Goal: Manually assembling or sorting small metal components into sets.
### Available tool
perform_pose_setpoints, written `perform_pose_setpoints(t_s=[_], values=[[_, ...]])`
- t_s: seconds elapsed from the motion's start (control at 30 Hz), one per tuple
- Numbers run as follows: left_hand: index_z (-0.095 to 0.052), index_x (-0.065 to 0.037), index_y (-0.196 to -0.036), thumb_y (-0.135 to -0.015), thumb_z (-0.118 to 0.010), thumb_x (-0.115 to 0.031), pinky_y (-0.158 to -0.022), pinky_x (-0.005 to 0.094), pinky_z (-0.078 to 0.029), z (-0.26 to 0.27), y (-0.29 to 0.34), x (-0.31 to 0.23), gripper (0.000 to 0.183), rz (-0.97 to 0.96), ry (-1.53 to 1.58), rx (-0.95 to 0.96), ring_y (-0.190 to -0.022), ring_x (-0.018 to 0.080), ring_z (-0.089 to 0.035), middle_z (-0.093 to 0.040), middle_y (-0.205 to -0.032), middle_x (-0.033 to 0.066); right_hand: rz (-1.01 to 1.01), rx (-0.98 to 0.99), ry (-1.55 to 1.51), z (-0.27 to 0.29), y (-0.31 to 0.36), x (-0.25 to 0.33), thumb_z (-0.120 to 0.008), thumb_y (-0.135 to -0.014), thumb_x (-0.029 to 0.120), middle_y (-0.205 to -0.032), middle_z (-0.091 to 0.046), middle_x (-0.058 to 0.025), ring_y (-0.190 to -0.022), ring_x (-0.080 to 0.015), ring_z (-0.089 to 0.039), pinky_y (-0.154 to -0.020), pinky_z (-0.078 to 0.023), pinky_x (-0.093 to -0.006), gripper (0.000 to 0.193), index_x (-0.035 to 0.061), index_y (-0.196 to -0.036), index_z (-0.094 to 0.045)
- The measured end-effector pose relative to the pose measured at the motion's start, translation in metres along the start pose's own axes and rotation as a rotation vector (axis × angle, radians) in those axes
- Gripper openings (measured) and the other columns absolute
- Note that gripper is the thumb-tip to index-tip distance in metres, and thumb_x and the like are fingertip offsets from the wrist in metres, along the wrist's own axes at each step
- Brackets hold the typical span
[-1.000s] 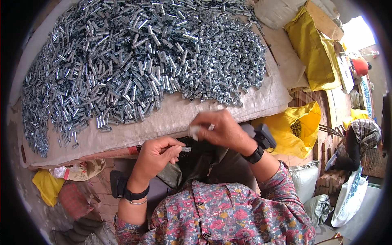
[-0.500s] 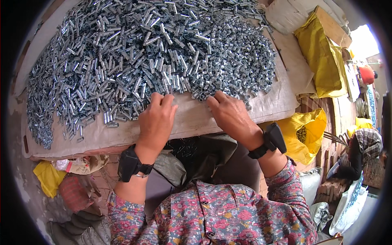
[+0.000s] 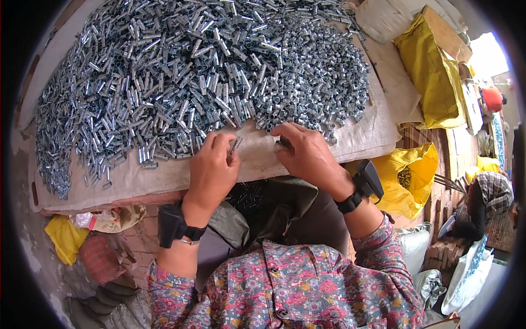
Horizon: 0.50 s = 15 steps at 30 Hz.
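A broad heap of shiny metal sleeves (image 3: 164, 88) lies on a pale cloth-covered table (image 3: 257, 156). Shorter metal collars (image 3: 320, 71) make up its right part. At the heap's near edge, my left hand (image 3: 212, 167) is closed in a pinch on a slim metal sleeve (image 3: 235, 145), which sticks up between thumb and fingers. My right hand (image 3: 312, 156) faces it across a small gap, thumb and fingers curled together around a small dark piece, probably a collar, mostly hidden by the fingers. The two pieces are apart.
Below the table edge, a dark sheet (image 3: 290, 203) with slim metal pieces spreads over my lap. An open yellow sack (image 3: 422, 181) holding small parts stands at the right. Another yellow sack (image 3: 433, 77) lies farther back. A person (image 3: 485, 203) crouches at the far right.
Both hands have drawn back slightly from the heap's edge. The sleeve now shows in my left fingers, and a dark piece shows in my right.
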State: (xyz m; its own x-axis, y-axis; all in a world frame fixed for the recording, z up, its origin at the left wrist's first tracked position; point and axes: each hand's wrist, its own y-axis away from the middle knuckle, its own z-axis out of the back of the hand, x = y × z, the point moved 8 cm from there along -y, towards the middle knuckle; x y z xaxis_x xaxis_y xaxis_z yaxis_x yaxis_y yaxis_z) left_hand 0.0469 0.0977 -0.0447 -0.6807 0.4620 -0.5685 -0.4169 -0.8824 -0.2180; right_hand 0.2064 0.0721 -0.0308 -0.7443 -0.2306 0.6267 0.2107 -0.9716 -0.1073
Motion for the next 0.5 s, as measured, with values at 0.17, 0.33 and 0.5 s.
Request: perform_pose_setpoints(t_s=[0.17,0.33,0.5], values=[[-0.054,-0.001,-0.118,-0.082,-0.059,-0.003,-0.059,0.0214,-0.047,-0.009,0.016,0.007,0.036,0.345,0.816,0.111,-0.069,0.0072,-0.055,-0.059,-0.085,0.0029,-0.233,0.07,-0.48,-0.013,0.012,0.002,-0.059,-0.078,0.001,-0.085,-0.065,-0.0133,-0.074,-0.0188,-0.065,-0.065,-0.051,-0.0308,0.026,-0.0044,-0.103,-0.055],[-0.055,0.002,-0.116,-0.088,-0.056,-0.01,-0.063,0.0195,-0.049,-0.019,0.032,-0.012,0.03,0.453,1.24,0.205,-0.073,0.005,-0.055,-0.059,-0.085,0.0021,-0.272,0.164,-1.072,-0.038,0.015,0.015,-0.056,-0.086,0.0,-0.089,-0.063,-0.0057,-0.078,-0.0097,-0.061,-0.066,-0.051,-0.0232,0.018,-0.0043,-0.104,-0.055],[-0.057,-0.001,-0.102,-0.088,-0.059,-0.011,-0.065,0.0229,-0.053,-0.015,0.04,0.001,0.017,0.518,1.369,0.13,-0.07,0.0064,-0.057,-0.059,-0.083,0.0025,-0.348,0.162,-1.132,-0.038,0.022,0.01,-0.056,-0.087,0.001,-0.088,-0.063,-0.0054,-0.076,-0.009,-0.061,-0.066,-0.051,-0.0226,0.016,-0.0037,-0.102,-0.056]])
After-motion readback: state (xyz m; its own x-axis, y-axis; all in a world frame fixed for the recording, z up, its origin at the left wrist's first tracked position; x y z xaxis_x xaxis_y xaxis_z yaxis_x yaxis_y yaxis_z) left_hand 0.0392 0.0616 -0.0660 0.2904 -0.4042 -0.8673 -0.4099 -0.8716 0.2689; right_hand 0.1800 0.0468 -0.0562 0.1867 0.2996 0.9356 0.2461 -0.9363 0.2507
